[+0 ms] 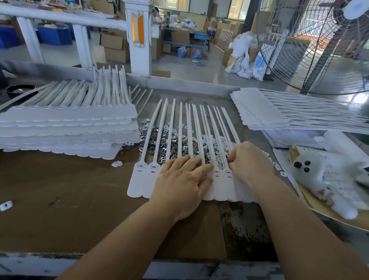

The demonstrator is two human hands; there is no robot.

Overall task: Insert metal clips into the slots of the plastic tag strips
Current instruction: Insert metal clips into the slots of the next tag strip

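Observation:
A white plastic tag strip [139, 180] lies flat on the brown cardboard, its long tails pointing away from me. Under the tails lies a heap of small metal clips [158, 140], with white plastic pieces [216, 144] mixed in at its right. My left hand [182, 180] rests flat on the strip's heads, fingers straight. My right hand [249, 162] sits at the strip's right end with fingertips curled together at a slot; whatever it pinches is hidden.
A tall stack of tag strips [62, 131] stands at the left, another stack [287, 111] at the back right. A white glove [326, 183] lies on papers at the right. A big floor fan [325, 42] stands behind the bench. A loose white piece [6, 205] lies near the left.

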